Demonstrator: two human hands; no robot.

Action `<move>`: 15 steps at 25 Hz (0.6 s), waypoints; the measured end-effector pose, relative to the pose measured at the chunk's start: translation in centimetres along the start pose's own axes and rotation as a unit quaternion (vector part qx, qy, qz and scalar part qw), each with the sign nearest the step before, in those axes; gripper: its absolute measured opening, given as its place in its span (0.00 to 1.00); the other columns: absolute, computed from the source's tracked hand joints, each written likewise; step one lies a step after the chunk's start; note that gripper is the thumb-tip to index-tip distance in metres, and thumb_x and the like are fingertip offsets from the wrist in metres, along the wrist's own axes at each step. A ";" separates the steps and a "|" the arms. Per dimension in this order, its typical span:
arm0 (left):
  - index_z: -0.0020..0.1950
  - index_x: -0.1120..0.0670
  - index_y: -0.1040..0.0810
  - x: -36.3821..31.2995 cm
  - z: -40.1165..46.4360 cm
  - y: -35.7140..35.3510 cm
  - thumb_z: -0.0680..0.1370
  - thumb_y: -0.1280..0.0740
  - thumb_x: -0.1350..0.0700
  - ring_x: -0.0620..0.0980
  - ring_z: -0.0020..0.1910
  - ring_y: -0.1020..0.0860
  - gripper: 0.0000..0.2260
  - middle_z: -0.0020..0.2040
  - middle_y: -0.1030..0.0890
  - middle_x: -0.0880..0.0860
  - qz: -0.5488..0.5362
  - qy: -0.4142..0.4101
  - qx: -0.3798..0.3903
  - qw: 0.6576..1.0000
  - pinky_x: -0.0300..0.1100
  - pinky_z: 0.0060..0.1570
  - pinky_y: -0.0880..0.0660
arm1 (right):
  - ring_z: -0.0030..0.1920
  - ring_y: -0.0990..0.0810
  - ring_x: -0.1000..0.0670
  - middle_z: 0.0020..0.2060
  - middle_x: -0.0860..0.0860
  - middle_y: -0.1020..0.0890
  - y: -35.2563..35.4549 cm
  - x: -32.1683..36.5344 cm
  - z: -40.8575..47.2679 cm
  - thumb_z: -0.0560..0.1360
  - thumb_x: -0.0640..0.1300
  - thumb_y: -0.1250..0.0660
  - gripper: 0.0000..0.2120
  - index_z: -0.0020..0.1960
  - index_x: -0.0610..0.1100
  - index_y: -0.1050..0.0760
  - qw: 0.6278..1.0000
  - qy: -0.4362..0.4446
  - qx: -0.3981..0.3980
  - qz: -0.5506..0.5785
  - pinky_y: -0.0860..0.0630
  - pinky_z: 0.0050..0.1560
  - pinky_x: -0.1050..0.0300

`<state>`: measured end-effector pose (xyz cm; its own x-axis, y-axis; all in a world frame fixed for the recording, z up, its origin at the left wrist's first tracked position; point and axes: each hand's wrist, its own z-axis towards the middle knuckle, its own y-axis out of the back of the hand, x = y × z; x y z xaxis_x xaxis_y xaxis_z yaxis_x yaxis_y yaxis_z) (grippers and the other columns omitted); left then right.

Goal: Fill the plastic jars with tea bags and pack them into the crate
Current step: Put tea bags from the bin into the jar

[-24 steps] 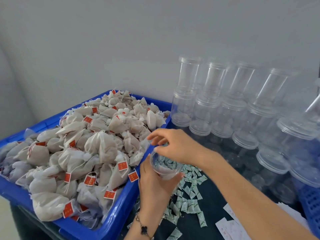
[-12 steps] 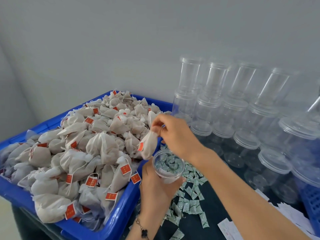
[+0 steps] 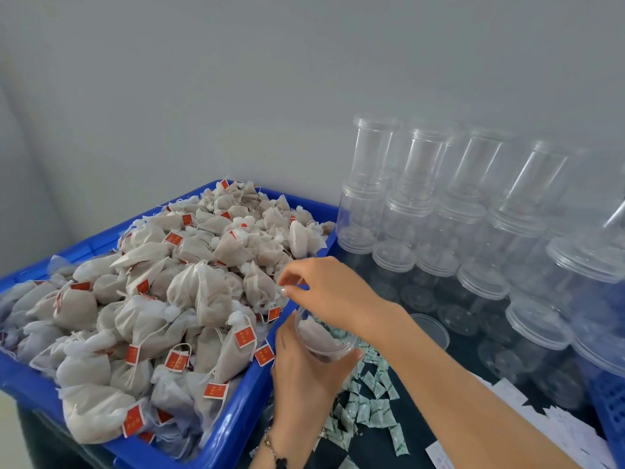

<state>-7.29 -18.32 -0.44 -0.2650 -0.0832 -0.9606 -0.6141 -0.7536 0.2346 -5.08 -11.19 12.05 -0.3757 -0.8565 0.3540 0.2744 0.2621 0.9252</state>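
Tea bags [image 3: 152, 306] heaped above the rim of the blue bin [image 3: 233, 424] at left, some hanging over its near edge. Just right of that edge, the left hand [image 3: 304, 377] curled round an open jar [image 3: 323, 336] with one bag inside. The right hand [image 3: 324, 292] hovered over the jar mouth, fingertips loosely pinched on nothing visible. Sachets [image 3: 368, 401] lay below. Stacked jars [image 3: 473, 238] crowded the right, beside a crate [image 3: 608, 411].

left hand [image 3: 304, 377] curled in a grip, right hand [image 3: 329, 292] fingers pinched
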 end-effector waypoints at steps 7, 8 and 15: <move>0.64 0.46 0.33 0.0 -0.2 0.2 0.56 0.22 0.41 0.36 0.58 0.27 0.40 0.58 0.27 0.40 0.002 -0.045 -0.036 0.998 0.33 0.52 0.25 | 0.36 0.24 0.56 0.38 0.54 0.19 1.1 -1.4 -1.7 0.72 0.38 0.33 0.06 0.42 0.47 0.19 0.981 -0.013 0.178 -0.076 0.31 0.36 0.68; 0.63 0.46 0.31 0.1 -0.3 0.0 0.57 0.21 0.44 0.35 0.57 0.26 0.37 0.57 0.26 0.39 0.019 -0.080 -0.037 0.996 0.31 0.51 0.26 | 0.35 0.27 0.53 0.35 0.52 0.21 0.5 -1.5 -2.1 0.73 0.36 0.36 0.09 0.38 0.46 0.21 0.965 -0.007 0.233 -0.118 0.35 0.33 0.68; 0.69 0.47 0.36 0.0 -1.7 -1.4 0.59 0.23 0.42 0.36 0.54 0.27 0.42 0.56 0.32 0.34 0.078 -0.114 0.016 0.990 0.30 0.50 0.29 | 0.44 0.27 0.44 0.41 0.42 0.25 -1.5 -3.4 -2.2 0.78 0.36 0.42 0.09 0.52 0.34 0.24 0.898 -0.070 0.371 -0.225 0.30 0.47 0.59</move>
<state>-5.18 -18.35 -1.02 -0.5170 -0.0444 -0.8549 -0.5752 -0.7216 0.3853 -2.26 -9.66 9.13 -0.4234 -0.8989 -0.1128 -0.5786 0.1725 0.7971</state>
